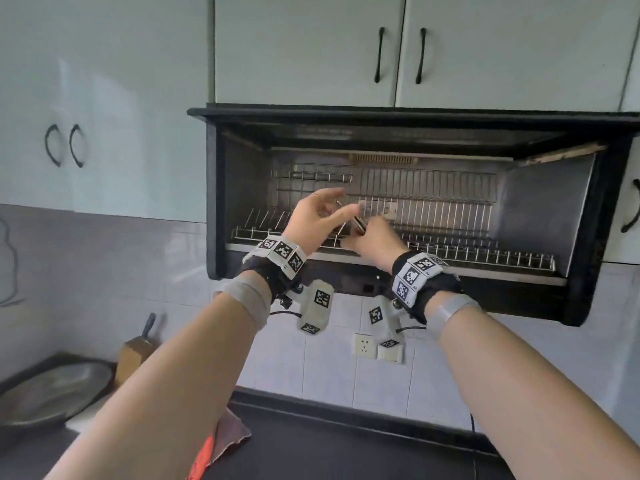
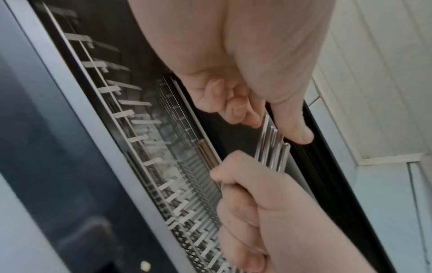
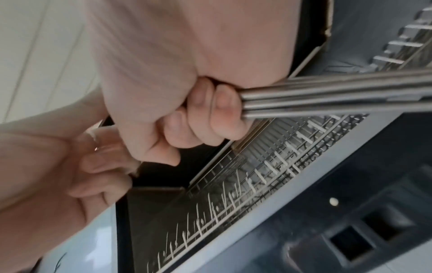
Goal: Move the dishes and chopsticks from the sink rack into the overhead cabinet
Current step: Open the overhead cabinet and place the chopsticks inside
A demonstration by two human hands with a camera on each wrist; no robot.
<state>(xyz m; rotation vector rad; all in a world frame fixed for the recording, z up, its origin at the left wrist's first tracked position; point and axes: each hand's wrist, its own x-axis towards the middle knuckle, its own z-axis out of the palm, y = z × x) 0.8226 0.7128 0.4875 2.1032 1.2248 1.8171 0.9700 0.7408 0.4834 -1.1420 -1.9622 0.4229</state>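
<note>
My right hand (image 1: 367, 230) grips a bundle of metal chopsticks (image 1: 358, 223) in its fist, raised in front of the open black overhead cabinet (image 1: 585, 237). My left hand (image 1: 346, 202) is just to its left and pinches the bundle's upper ends between thumb and curled fingers. In the left wrist view the chopsticks (image 2: 273, 147) run from the right hand (image 2: 245, 203) up to the left thumb (image 2: 297, 133). From the right wrist the chopsticks (image 3: 327, 96) stick out of the right hand (image 3: 210, 118), with the left hand (image 3: 100, 175) below. The cabinet's lower wire rack (image 1: 485, 254) holds no dishes.
An upper wire rack (image 1: 433, 181) crosses the back of the cabinet. Closed white cupboard doors (image 1: 308, 46) hang above. Below lie a dark counter (image 1: 346, 452), a knife block (image 1: 136, 355), a metal lid (image 1: 52, 393), a cloth (image 1: 228, 434) and a wall socket (image 1: 365, 346).
</note>
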